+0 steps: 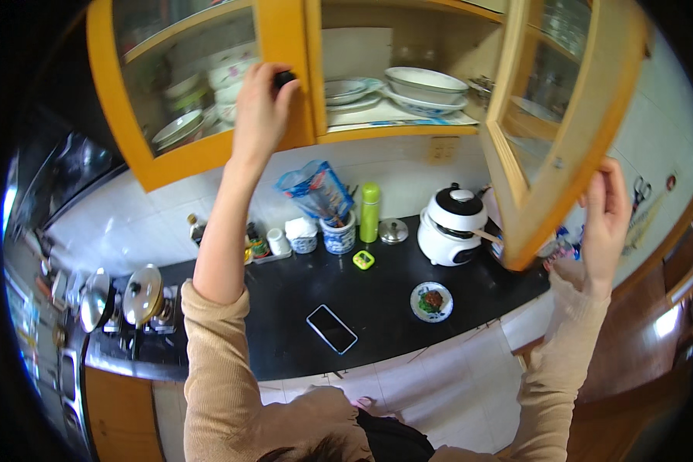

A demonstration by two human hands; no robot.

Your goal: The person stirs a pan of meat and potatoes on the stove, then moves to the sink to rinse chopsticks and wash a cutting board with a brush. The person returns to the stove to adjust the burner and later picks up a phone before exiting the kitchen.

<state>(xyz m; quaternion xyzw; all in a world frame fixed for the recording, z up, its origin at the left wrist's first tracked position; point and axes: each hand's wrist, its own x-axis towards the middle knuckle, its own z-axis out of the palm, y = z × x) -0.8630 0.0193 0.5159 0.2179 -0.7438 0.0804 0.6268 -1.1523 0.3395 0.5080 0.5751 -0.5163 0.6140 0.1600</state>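
My left hand (264, 110) has its fingers and thumb around a black knob (284, 79) on the left glass-paned cabinet door (290, 124), which stands shut. The right cabinet door (554, 196) is swung wide, and my right hand (607, 211) is at its outer edge, fingers curled; the edge partly hides the fingertips. Inside the uncovered shelf (346, 122) sit stacked plates (352, 95) at left and nested white bowls (426, 81) on a blue-patterned dish. More bowls (179, 128) show through the left door's glass.
Below, the black counter (277, 300) bears a phone (332, 329), a small plate of food (431, 301), a white electric cooker (453, 225), a green bottle (369, 212), a green timer (364, 260) and a blue-and-white jar (339, 234). Lidded pans (143, 294) stand on the stove at left.
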